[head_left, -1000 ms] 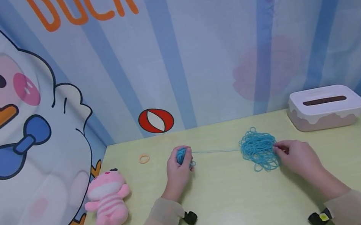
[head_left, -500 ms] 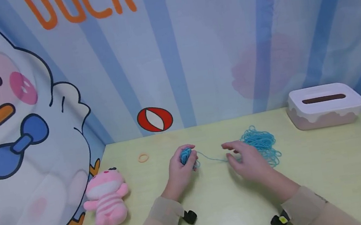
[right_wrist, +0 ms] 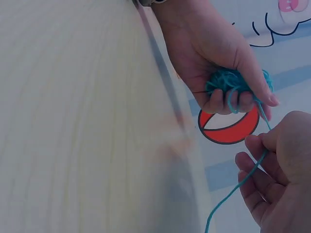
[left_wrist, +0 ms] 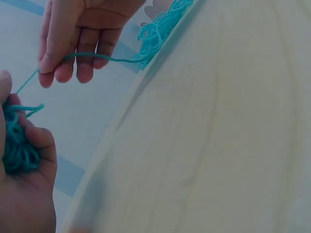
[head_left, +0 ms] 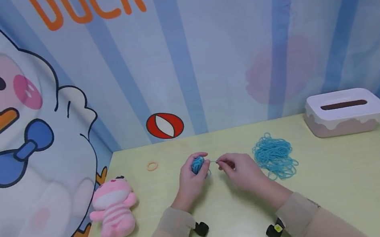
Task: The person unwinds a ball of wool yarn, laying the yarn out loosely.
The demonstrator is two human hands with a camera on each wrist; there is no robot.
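My left hand (head_left: 190, 181) curls round a small bundle of blue yarn (head_left: 198, 165), with the thumb over its near side. Just to the right, my right hand (head_left: 242, 171) pinches the strand between thumb and forefinger, a short stretch of it running to the bundle. In the right wrist view, loops of the bundle (right_wrist: 227, 81) poke out between the left fingers, and the strand (right_wrist: 228, 195) trails down past the right fingers. A loose heap of the same yarn (head_left: 273, 156) lies on the table behind and right of my right hand.
A pink striped plush toy (head_left: 115, 210) lies at the table's left side, with an orange ring (head_left: 152, 166) behind it. At the back right stands a white and pinkish tissue box (head_left: 347, 122). A printed curtain (head_left: 217, 50) hangs behind the table (head_left: 358, 175).
My right hand has moved left from the yarn heap to beside my left hand, and its fingers, apart half a second ago, now pinch the strand. The left hand has shifted slightly right.
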